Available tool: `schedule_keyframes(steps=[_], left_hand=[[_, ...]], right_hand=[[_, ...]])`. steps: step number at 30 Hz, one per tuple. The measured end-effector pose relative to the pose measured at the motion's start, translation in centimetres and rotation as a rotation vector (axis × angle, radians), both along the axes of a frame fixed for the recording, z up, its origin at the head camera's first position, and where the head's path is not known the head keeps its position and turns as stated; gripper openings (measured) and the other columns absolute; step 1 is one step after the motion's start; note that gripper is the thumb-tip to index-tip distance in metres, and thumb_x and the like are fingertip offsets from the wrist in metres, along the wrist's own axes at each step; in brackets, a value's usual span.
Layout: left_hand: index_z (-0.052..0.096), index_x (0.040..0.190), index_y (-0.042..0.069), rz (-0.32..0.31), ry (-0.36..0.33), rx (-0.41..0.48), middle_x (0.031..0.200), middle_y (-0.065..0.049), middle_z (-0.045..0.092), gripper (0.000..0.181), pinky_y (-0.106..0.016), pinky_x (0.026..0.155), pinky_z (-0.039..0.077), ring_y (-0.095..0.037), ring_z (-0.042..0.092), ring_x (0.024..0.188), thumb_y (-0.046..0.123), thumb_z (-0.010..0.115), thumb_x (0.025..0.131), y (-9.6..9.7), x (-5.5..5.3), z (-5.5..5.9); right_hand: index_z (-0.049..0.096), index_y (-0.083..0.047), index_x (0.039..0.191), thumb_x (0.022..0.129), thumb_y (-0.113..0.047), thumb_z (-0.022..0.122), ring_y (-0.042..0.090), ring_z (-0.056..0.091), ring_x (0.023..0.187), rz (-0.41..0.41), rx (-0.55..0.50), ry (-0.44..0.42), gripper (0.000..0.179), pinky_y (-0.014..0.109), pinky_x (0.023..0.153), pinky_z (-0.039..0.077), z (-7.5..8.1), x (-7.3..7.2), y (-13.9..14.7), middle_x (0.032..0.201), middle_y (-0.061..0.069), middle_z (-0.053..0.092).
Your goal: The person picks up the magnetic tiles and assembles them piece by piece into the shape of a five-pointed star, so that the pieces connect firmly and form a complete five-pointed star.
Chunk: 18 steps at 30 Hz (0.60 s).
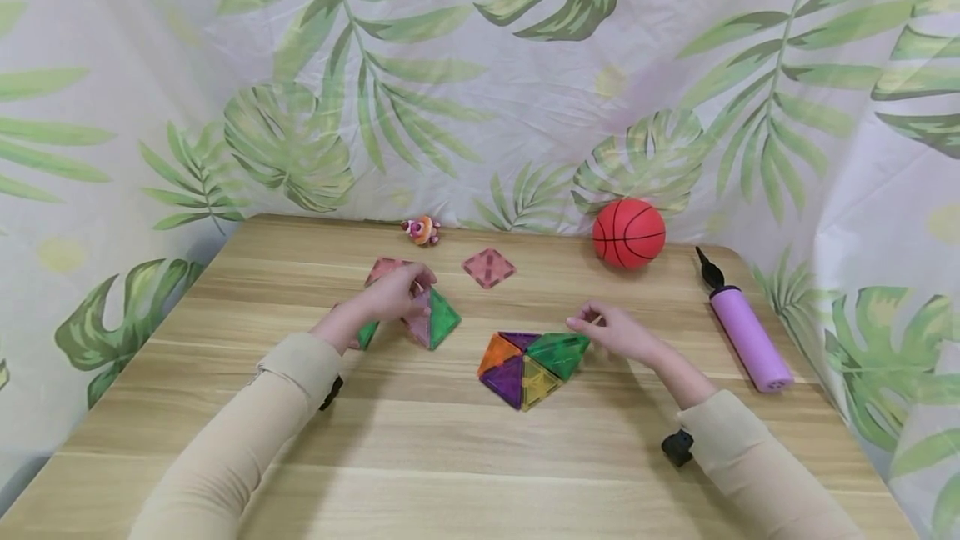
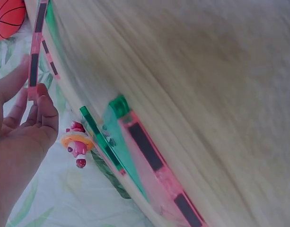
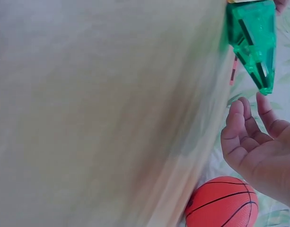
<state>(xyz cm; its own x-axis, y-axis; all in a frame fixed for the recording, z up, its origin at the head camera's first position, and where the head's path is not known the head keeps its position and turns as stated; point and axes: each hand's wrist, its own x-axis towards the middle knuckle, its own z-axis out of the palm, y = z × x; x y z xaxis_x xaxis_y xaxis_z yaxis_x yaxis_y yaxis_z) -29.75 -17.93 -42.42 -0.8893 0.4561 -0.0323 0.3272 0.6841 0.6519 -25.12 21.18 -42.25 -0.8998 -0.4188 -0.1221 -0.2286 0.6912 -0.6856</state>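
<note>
In the head view, my left hand [image 1: 392, 293] pinches the edge of a translucent pink magnetic tile [image 1: 417, 325], which stands raised and joined to a green tile [image 1: 444, 320]. The left wrist view shows the pink tile edge [image 2: 35, 59] between thumb and fingers. My right hand [image 1: 617, 330] is at the tip of a raised green triangular tile [image 1: 558, 353]; in the right wrist view a fingertip touches or nearly touches that tip, the other fingers loosely bent. The green tile adjoins a fan of orange [image 1: 498, 353], purple [image 1: 504, 379] and yellow [image 1: 538, 382] tiles.
Behind my left hand lies a pink tile [image 1: 385, 267]; another green tile [image 1: 367, 335] is partly hidden by the wrist. A pink square tile [image 1: 489, 267], small figurine [image 1: 422, 230], red ball [image 1: 628, 233] and purple hand pump [image 1: 750, 338] are also on the wooden table [image 1: 450, 473].
</note>
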Motion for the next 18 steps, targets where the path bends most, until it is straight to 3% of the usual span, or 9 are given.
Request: schedule_keyframes(steps=[9, 18], left_hand=[[0.059, 0.107, -0.001, 0.044, 0.006, 0.059, 0.094, -0.010, 0.062, 0.020, -0.033, 0.079, 0.048, -0.020, 0.058, 0.088, 0.007, 0.062, 0.090, 1.7, 0.7, 1.4], [0.065, 0.101, 0.002, 0.045, 0.060, 0.114, 0.091, -0.008, 0.063, 0.013, -0.030, 0.071, 0.047, -0.018, 0.056, 0.083, 0.009, 0.060, 0.091, 3.6, 0.5, 3.6]], right_hand=[[0.059, -0.007, 0.115, 0.096, -0.040, 0.051, 0.020, 0.059, 0.093, 0.018, 0.015, 0.058, 0.039, 0.034, 0.078, 0.049, 1.1, -0.5, -1.4, 0.107, 0.009, 0.062], [0.062, -0.005, 0.111, 0.094, -0.029, 0.059, 0.019, 0.058, 0.089, 0.054, -0.050, 0.157, 0.030, 0.031, 0.077, 0.048, 2.5, -1.1, -3.7, 0.098, 0.006, 0.064]])
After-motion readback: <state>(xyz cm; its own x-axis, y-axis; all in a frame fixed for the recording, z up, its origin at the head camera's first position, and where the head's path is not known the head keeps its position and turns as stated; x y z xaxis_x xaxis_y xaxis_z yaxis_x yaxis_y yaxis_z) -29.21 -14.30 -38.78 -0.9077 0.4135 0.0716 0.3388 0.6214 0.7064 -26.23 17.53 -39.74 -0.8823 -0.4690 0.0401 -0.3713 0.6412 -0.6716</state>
